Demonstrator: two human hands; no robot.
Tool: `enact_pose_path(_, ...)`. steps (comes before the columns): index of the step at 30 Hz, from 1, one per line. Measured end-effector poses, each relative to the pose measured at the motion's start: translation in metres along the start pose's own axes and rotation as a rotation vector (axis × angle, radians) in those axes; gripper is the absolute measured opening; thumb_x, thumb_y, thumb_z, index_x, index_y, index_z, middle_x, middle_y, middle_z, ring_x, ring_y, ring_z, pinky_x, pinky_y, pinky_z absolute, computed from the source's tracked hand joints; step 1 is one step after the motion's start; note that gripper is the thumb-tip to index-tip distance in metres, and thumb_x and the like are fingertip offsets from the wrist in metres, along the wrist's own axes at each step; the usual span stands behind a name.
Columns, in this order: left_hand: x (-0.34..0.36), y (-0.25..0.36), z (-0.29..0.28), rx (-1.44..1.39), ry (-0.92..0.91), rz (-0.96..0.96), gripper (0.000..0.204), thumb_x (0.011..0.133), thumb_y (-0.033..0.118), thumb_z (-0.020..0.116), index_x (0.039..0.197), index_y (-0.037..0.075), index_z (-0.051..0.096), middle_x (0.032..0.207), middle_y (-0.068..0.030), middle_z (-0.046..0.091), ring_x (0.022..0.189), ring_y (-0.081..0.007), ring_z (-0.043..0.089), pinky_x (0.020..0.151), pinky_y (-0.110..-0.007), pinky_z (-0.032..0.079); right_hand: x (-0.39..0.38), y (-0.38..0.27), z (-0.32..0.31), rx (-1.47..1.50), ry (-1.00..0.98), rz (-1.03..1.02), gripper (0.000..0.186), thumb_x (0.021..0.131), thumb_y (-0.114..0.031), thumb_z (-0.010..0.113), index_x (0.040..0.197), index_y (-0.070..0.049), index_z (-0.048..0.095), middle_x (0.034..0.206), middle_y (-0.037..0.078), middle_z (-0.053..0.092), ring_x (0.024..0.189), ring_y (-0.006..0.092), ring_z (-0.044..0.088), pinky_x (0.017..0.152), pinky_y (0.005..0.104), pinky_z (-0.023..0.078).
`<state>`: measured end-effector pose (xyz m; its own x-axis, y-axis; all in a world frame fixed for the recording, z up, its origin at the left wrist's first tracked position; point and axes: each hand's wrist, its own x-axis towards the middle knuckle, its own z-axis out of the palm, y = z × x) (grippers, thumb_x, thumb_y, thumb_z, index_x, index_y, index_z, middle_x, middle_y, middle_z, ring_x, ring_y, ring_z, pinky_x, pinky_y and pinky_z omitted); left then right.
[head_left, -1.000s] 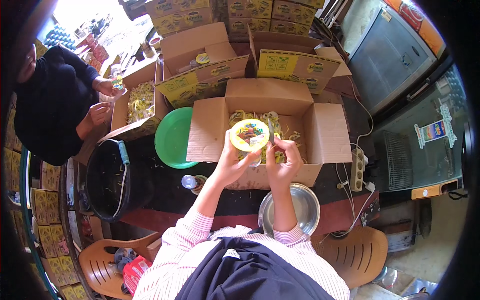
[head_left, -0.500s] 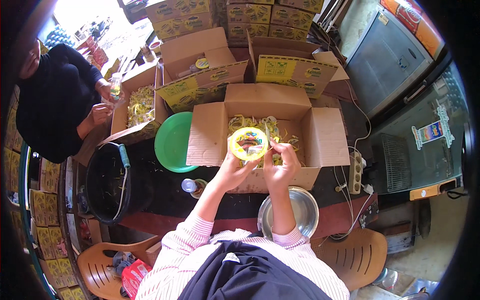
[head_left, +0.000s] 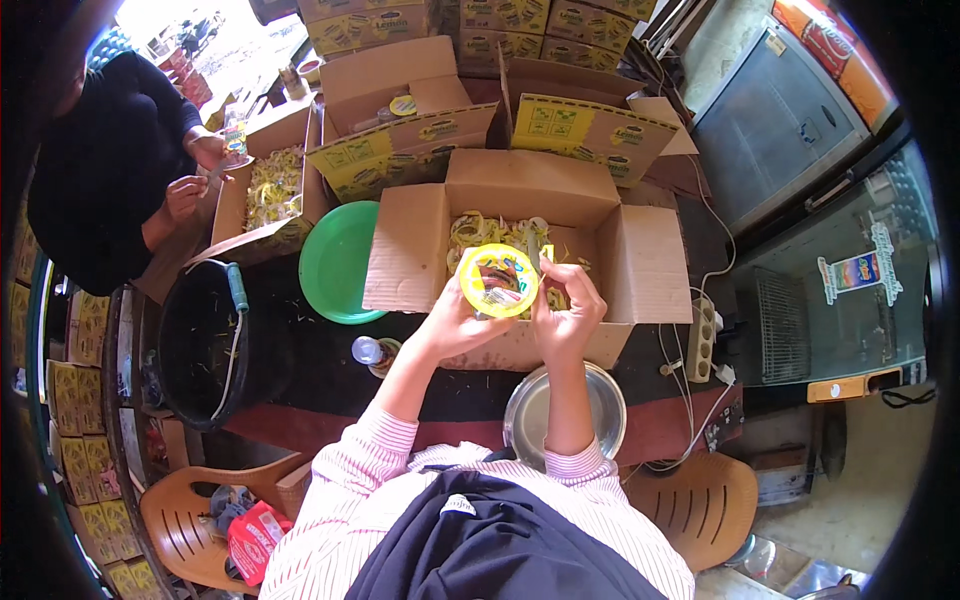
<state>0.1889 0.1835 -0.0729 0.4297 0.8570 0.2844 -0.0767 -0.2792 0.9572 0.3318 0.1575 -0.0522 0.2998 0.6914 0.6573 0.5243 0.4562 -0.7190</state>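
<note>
My left hand (head_left: pixel 456 322) is wrapped round a clear plastic cup (head_left: pixel 499 282) with a yellow printed ring at its top, tilted towards me. My right hand (head_left: pixel 567 306) is closed at the cup's right side, thumb and fingertips pinched on a slim grey blade-like tool (head_left: pixel 534 262); its exact kind is too small to tell. A small yellow strip (head_left: pixel 547 253) shows at those fingertips. Both hands are over the near side of an open cardboard box (head_left: pixel 532 178) with yellow and white trimmings (head_left: pixel 483 228) inside.
Left of the box are a green basin (head_left: pixel 341 264), a black bucket (head_left: pixel 197 345) and a lidded jar (head_left: pixel 373 353). A steel bowl (head_left: pixel 523 412) sits below my right forearm. A co-worker (head_left: pixel 105 170) handles another cup at far left. Cables and a power strip (head_left: pixel 703 340) lie right.
The cup's top has turned, and a yellow strip now stands out at my right fingertips. My view has shifted slightly. The co-worker's cup has tilted and their hands have moved lower.
</note>
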Motion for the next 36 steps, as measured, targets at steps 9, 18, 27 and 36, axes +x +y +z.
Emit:
enact_pose_path(9,0.0,0.006,0.001,-0.186,-0.007,-0.032,0.053,0.067,0.002,0.069,0.113,0.002,0.042,0.097,-0.0065,0.055,0.091,-0.012,0.055,0.079,-0.026,0.046,0.0,-0.004,-0.004,0.042,-0.027,0.067,0.027,0.063,0.011,0.063,0.088,-0.001,0.063,0.077,0.01,0.062,0.064,0.0157,0.06,0.061,0.0251,0.048)
enact_pose_path(18,0.002,0.008,0.005,-0.118,0.17,0.006,0.044,0.072,0.003,0.068,0.11,0.0,0.045,0.101,-0.007,0.056,0.093,-0.0124,0.055,0.082,-0.027,0.044,-0.014,-0.013,0.004,0.002,0.102,0.023,0.017,0.066,0.005,0.065,0.082,-0.001,0.061,0.076,0.01,0.062,0.058,0.0158,0.058,0.056,0.0252,0.045)
enact_pose_path(27,0.001,0.002,0.006,-0.057,0.214,-0.012,0.046,0.072,0.002,0.067,0.111,-0.001,0.043,0.103,-0.0085,0.054,0.094,-0.0141,0.055,0.081,-0.027,0.045,-0.017,-0.024,0.01,-0.106,0.067,-0.008,0.021,0.067,0.003,0.066,0.087,-0.001,0.062,0.075,0.009,0.06,0.06,0.0167,0.058,0.057,0.0273,0.047)
enact_pose_path(36,0.001,0.007,0.001,0.209,0.208,0.066,0.049,0.07,0.001,0.067,0.113,-0.002,0.042,0.104,-0.0112,0.049,0.096,-0.0187,0.055,0.083,-0.03,0.044,-0.015,-0.014,0.017,-0.161,0.069,-0.071,0.023,0.064,0.005,0.065,0.086,-0.002,0.061,0.076,0.009,0.06,0.066,0.0218,0.059,0.06,0.0296,0.049)
